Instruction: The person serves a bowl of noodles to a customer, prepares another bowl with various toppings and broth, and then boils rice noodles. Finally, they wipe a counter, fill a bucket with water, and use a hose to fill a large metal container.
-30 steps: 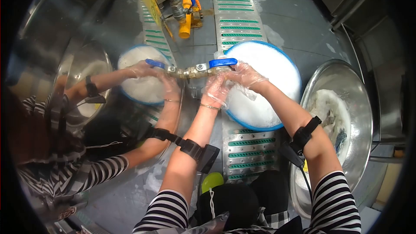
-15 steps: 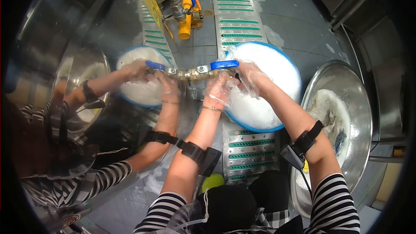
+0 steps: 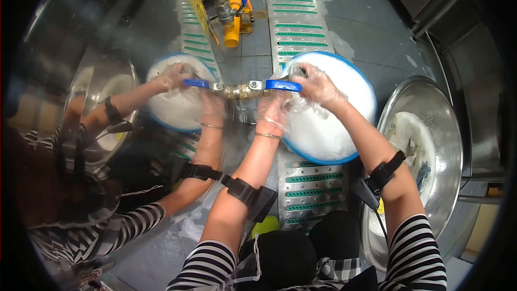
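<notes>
My left hand [image 3: 273,109], in a clear plastic glove, is beneath the metal tap [image 3: 249,89] that sticks out from the shiny wall. Its fingers are mostly hidden behind the tap and the loose plastic. My right hand [image 3: 322,90], also in a clear glove, has curled fingers at the free end of the tap's blue lever [image 3: 283,85]. Both hands are over the near side of a blue-rimmed tub [image 3: 321,160] full of white foam [image 3: 336,124]. A thin bracelet [image 3: 267,135] circles my left wrist.
At right stands a big metal basin [image 3: 449,129] with foam and greyish cloth-like stuff inside. A metal grating [image 3: 314,191] with green slots runs under the tub. Yellow pipes [image 3: 232,29] rise ahead. The shiny wall [image 3: 129,151] at left mirrors my arms.
The blue lever's free end has swung slightly down in view. My right hand has shifted a little, its fingers now higher over the lever end. My left hand stays under the tap.
</notes>
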A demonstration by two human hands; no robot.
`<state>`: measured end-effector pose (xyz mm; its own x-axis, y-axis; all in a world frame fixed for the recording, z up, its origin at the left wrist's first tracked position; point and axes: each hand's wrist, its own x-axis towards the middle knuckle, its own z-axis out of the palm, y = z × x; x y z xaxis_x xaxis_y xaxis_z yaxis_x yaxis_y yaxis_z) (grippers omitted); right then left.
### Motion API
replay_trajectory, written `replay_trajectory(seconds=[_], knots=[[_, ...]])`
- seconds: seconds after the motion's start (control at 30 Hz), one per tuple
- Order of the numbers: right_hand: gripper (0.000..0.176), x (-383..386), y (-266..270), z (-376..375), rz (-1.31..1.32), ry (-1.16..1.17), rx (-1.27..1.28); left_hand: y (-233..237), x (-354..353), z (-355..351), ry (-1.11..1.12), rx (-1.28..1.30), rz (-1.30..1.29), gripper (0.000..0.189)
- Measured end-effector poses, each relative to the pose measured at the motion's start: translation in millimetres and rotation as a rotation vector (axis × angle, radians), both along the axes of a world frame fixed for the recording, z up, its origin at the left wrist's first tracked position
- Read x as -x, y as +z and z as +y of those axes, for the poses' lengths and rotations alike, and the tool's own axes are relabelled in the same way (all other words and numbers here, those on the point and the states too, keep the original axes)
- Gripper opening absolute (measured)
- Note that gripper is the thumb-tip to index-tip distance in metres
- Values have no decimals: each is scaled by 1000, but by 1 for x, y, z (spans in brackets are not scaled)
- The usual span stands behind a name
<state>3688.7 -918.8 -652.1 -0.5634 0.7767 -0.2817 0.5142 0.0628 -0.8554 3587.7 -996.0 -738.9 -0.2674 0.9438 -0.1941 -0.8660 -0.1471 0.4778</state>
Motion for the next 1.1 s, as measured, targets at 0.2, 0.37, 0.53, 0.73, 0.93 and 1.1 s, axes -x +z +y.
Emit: replay_trajectory(seconds=[0.2, 0.37, 0.53, 0.73, 0.93, 1.1], knots=[[46, 19, -37, 23, 36, -54, -149, -12, 5, 0, -11, 81, -38, 31], [40, 19, -46, 30, 65, 35, -250, -16, 11, -9, -7, 54, 20, 27], [48, 13, -49, 35, -28, 207, -27, -23, 12, -16, -34, 94, 68, 22], [52, 0, -37, 7, 58, 71, 585, -25, 17, -17, -64, 145, 177, 21], [25, -18, 0, 4, 484, 40, 564, -29, 18, -44, -76, 209, 149, 34], [22, 13, -26, 37, 399, -40, 206, -29, 12, -58, -149, 267, 94, 36]])
